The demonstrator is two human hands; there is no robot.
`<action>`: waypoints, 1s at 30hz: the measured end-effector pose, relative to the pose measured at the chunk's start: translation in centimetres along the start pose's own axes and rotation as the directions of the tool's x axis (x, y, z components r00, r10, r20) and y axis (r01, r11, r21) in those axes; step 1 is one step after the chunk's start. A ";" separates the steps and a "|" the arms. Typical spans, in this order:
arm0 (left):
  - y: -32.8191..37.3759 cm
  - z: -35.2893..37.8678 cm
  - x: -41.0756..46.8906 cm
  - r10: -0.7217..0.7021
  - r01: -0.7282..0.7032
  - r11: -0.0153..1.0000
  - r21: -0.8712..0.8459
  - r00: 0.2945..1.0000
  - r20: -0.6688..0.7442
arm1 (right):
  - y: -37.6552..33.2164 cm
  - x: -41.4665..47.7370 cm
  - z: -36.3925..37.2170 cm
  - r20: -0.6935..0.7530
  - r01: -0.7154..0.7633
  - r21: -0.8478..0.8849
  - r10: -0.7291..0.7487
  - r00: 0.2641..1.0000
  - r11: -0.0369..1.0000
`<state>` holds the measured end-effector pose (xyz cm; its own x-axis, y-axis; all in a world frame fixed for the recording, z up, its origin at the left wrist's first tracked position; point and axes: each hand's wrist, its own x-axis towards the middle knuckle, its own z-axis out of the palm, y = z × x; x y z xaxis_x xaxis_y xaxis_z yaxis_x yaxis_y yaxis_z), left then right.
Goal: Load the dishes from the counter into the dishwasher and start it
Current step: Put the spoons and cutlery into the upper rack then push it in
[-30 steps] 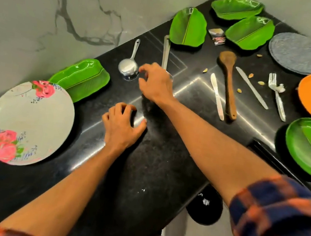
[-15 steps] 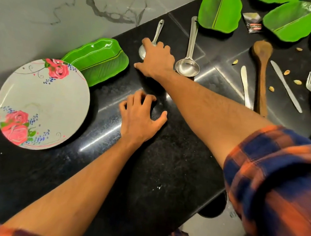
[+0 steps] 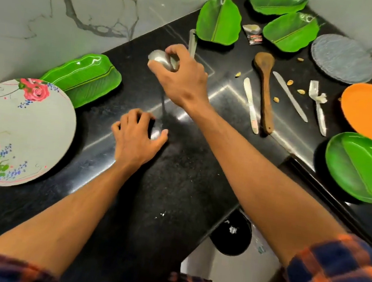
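The black surface (image 3: 173,198) breaks off at an edge toward 6 o'clock, and no dishwasher is in view. Every piece will have to travel out over that drop, where a slip would likely cost most. The floral plate (image 3: 17,129) at 9 o'clock lies near the left forearm, with a leaf-shaped green dish (image 3: 84,79) just beside it at 10 o'clock. A careless sweep of that arm could shove either one.

At 12 o'clock the right hand (image 3: 183,79) has its grip curled round the bowl of a steel ladle (image 3: 158,60), not its handle. That round, smooth metal could swivel or slide out. A blurred streak, probably the handle, runs toward 6 o'clock to the left hand (image 3: 133,141), whose fingers are curled on the surface. Whether that grip holds anything I cannot tell.

A second ladle (image 3: 192,42) lies just past the right knuckles and could be knocked.
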<state>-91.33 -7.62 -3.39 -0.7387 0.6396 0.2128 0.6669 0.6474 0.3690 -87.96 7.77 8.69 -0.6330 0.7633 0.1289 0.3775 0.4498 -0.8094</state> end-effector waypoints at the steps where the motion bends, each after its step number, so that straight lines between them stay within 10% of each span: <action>1: -0.1 0.0 0.0 -0.002 0.002 1.000 -0.005 1.000 -0.006 | 0.1 -0.7 -1.4 -0.020 -0.018 0.048 0.019 1.000 0.999; 9: 1.1 -1.0 -0.9 0.095 -0.095 0.995 0.008 0.994 -0.045 | 3.7 -9.4 -13.5 -0.094 -0.148 0.461 0.213 0.972 0.875; 21: 20.3 0.1 -16.3 0.279 -0.213 0.760 -0.614 0.960 0.013 | 12.2 -33.9 -30.5 -0.368 -0.126 0.580 0.397 0.841 0.805; 30: 33.0 5.6 -38.9 0.711 -0.306 0.628 -0.716 0.600 0.367 | 21.6 -60.3 -38.5 -0.584 -0.333 0.508 0.601 0.546 0.795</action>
<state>-40.03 -8.79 -4.50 0.0669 0.9961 0.0576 0.5743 -0.0856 0.8141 -15.57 -10.68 5.51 0.2760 0.9577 -0.0819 0.1677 -0.1319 -0.9770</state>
